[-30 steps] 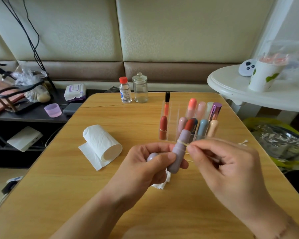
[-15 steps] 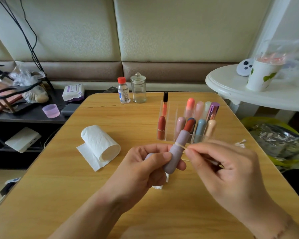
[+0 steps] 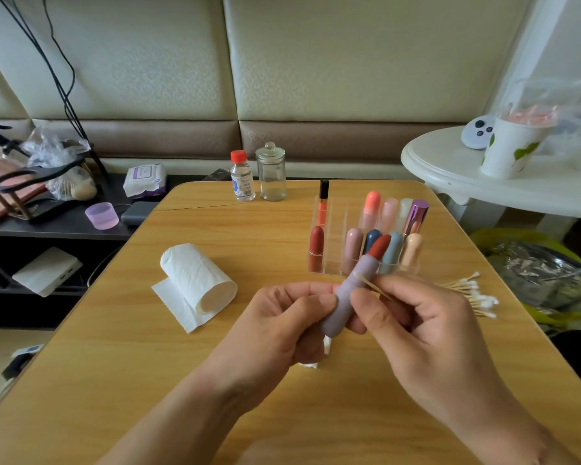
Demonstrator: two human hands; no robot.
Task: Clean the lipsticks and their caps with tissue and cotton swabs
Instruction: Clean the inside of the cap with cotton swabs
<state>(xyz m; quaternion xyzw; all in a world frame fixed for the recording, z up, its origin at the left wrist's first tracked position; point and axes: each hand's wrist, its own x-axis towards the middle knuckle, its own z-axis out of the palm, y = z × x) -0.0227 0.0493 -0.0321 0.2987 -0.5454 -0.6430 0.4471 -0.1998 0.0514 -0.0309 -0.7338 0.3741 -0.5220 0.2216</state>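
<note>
My left hand [image 3: 282,325] grips an open lavender lipstick [image 3: 351,293] with its red bullet pointing up and away, and a bit of white tissue [image 3: 319,355] shows under its fingers. My right hand [image 3: 416,322] pinches a cotton swab [image 3: 369,283], whose tip lies against the lipstick's collar just below the bullet. A clear organizer [image 3: 329,263] behind holds several capped lipsticks. A pile of cotton swabs [image 3: 473,295] lies at the right, and a tissue roll [image 3: 198,280] at the left.
A small red-capped bottle [image 3: 242,176] and a glass jar [image 3: 270,171] stand at the wooden table's [image 3: 148,364] far edge. A white round side table [image 3: 483,182] with a paper cup [image 3: 514,149] stands at the right. A dark shelf [image 3: 47,226] with clutter is at the left.
The swab tip has shifted slightly along the lipstick's collar, and both hands have stayed together in front of the organizer. The camera has tilted a little.
</note>
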